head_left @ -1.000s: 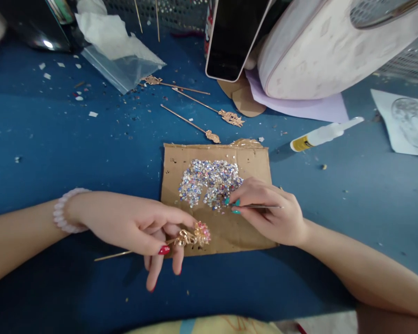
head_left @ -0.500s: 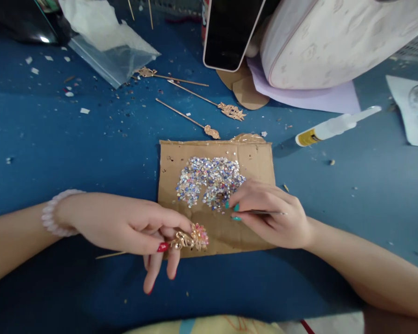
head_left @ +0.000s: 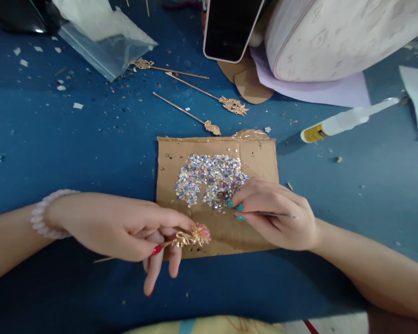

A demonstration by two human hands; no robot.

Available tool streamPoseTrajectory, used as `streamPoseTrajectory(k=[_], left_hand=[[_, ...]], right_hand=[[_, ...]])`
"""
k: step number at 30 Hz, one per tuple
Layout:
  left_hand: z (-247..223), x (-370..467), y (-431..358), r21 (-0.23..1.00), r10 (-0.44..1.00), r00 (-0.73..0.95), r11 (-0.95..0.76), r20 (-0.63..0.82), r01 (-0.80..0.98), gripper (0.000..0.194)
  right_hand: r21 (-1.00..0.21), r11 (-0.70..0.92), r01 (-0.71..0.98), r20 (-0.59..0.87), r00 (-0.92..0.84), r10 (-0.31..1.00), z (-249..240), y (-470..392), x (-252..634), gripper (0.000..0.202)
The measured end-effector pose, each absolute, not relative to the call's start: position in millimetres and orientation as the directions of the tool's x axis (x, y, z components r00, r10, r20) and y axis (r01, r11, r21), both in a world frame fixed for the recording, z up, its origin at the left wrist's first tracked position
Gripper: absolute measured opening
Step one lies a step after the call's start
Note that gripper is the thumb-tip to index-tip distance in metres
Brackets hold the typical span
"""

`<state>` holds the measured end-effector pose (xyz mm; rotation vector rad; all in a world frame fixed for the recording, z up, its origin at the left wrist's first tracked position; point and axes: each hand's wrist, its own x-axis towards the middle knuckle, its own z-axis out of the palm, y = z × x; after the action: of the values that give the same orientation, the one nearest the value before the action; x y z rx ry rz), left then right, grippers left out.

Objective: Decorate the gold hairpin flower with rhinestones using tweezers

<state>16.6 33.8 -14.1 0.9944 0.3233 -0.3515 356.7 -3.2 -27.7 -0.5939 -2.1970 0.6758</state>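
My left hand (head_left: 125, 227) pinches a gold hairpin (head_left: 184, 239) by its stem, over the lower left of a piece of cardboard (head_left: 254, 162). The pin's head carries a flower set with pink stones, pointing right. Its thin stem reappears left of the hand. Rhinestones (head_left: 212, 176) in silver, blue and clear tones lie loosely spread on the cardboard. At their lower right edge is my right hand (head_left: 275, 213), closed round a thin metal tool (head_left: 275, 214). The tool's tip is at the stones, but I cannot tell whether it holds one.
Three gold hairpins (head_left: 195, 113) lie beyond the cardboard. A glue bottle (head_left: 316, 132) with a yellow label lies to the right. Further back are a phone (head_left: 233, 28), a pale bag (head_left: 310, 41) and a zip bag (head_left: 104, 46). Small scraps litter the blue tabletop (head_left: 90, 148).
My left thumb has shifted back along the hairpin, baring more of its stem. My right hand stays by the rhinestones. The view has shifted slightly.
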Motion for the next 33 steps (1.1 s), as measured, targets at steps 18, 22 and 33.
streamPoseTrajectory(k=[18, 22, 33], left_hand=[[-11.6, 15.9, 34.9, 0.747, -0.143, 0.899, 0.511, -0.414, 0.426, 0.079], [-11.6, 15.8, 34.2, 0.736, -0.142, 0.898, 0.528, -0.416, 0.424, 0.077], [-8.9, 17.4, 35.4, 0.741, -0.146, 0.893, 0.511, -0.425, 0.436, 0.067]], right_hand=[[-0.644, 0.733, 0.217, 0.508, -0.595, 0.623, -27.2, -3.3, 357.6, 0.02], [-0.653, 0.72, 0.234, 0.501, -0.58, 0.643, -27.5, -2.6, 357.2, 0.021], [-0.647, 0.73, 0.221, 0.506, -0.592, 0.628, -26.7, -3.5, 356.2, 0.018]])
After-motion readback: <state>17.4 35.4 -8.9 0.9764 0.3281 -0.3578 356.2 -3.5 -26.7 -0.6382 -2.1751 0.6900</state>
